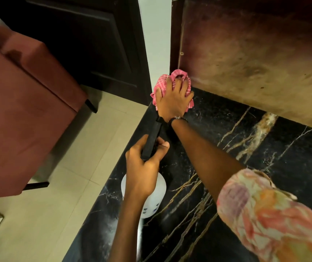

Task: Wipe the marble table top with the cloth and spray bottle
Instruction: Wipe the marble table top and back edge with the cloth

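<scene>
The black marble table top (264, 157) with gold and white veins fills the lower right. My right hand (172, 103) presses a crumpled pink checked cloth (179, 76) onto the table's far left corner, against the brown panel. My left hand (144, 163) grips the black head of the spray bottle, and the black nozzle points toward my right wrist. Under my left hand and forearm shows the bottle's white translucent body (151, 203); it is over the table's left edge.
A worn brown wooden panel (255, 53) stands along the table's far side. A white wall strip (157, 35) and a dark door (87, 38) are behind. A maroon upholstered chair (19, 103) stands on the beige tiled floor (60, 205) to the left.
</scene>
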Motion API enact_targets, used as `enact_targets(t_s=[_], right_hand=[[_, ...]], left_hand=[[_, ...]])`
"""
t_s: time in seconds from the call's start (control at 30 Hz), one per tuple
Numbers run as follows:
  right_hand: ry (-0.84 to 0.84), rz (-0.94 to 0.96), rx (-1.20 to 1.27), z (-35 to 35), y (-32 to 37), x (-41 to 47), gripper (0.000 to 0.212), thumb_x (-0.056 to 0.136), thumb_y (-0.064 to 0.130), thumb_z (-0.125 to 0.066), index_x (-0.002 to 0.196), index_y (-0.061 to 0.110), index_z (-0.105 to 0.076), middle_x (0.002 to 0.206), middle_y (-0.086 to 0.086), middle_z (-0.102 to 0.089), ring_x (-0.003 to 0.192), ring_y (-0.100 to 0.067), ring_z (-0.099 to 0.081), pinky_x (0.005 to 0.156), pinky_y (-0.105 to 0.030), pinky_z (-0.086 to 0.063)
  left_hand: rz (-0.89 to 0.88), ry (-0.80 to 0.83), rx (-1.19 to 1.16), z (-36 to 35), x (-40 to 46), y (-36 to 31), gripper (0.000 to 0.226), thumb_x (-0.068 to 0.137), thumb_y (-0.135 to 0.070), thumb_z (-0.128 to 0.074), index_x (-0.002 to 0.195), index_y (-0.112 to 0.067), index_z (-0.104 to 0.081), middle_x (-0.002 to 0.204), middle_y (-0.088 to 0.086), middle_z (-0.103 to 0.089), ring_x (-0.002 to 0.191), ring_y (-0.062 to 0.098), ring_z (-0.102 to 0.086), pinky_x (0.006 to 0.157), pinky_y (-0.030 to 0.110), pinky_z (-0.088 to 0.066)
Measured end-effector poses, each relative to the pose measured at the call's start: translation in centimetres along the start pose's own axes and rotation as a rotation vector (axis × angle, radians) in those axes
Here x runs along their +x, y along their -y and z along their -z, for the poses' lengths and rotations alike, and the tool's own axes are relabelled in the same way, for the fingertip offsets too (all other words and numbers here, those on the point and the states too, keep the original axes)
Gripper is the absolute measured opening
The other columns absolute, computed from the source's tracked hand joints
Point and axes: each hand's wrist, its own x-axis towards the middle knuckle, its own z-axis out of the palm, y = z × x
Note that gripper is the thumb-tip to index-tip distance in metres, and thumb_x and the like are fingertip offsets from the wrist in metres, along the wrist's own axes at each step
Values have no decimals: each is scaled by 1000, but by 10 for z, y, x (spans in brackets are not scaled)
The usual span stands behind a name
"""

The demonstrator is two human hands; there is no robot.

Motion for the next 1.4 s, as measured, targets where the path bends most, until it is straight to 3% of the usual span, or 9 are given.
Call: enact_targets(t_s=[0.23,0.43,0.53,0.7,0.9,1.03,1.17,1.3,1.4], right_hand=[[33,333,-57,7,-16,-26,50,98,46,-34,144,27,-36,151,-10,-35,140,-33,-26,106,-57,-24],[111,573,22,6,5,-142,56,89,52,-29,136,27,-48,141,-8,-50,134,-34,-39,102,-55,-30],[127,662,86,5,19,-213,52,89,55,-38,134,30,-48,139,-4,-50,133,-30,-38,102,-50,-28],[222,980,-28,5,12,-233,57,90,56,-37,142,33,-36,149,-2,-40,140,-29,-28,109,-49,-21],[166,630,-56,6,25,-212,55,94,48,-45,144,25,-39,150,-10,-39,139,-36,-30,112,-59,-16],[204,809,-46,3,43,-289,59,91,53,-37,143,26,-39,150,-10,-39,140,-36,-29,112,-60,-15],[238,986,-9,-1,67,-376,59,89,59,-36,139,28,-46,145,-6,-47,136,-33,-38,109,-57,-24],[245,1128,-75,3,58,-428,61,91,64,-36,143,32,-38,149,-2,-42,140,-30,-31,112,-54,-21],[236,1106,-43,14,5,-450,64,90,66,-36,144,33,-34,150,-1,-40,141,-27,-30,113,-53,-24]], left_hand=[[44,-93,14,33,-29,7,6,82,-19,-66,77,-21,-65,55,-13,-54,49,11,-42,54,29,-34],[81,-189,-22,61,-72,11,5,85,-7,-62,83,-3,-61,48,5,-39,37,20,-29,40,31,-24],[96,-245,-31,75,-97,16,7,85,-4,-61,81,2,-59,54,20,-37,39,24,-27,40,32,-21],[151,-357,-65,97,-151,29,10,84,-2,-62,84,7,-58,54,15,-42,38,23,-27,41,28,-22],[171,-525,-129,124,-228,47,8,84,0,-62,83,-7,-64,50,2,-46,36,14,-29,38,21,-26],[199,-627,-130,136,-276,58,20,83,2,-62,79,-18,-66,64,17,-47,43,25,-26,40,24,-26],[245,-695,-173,144,-313,70,39,83,2,-62,71,-35,-66,57,-8,-54,44,23,-27,39,21,-26],[289,-720,-140,144,-342,84,10,83,0,-63,77,-8,-61,62,9,-50,44,25,-28,39,21,-27],[298,-708,-163,144,-362,88,12,83,-2,-63,77,-12,-62,69,13,-48,48,26,-28,41,24,-26]])
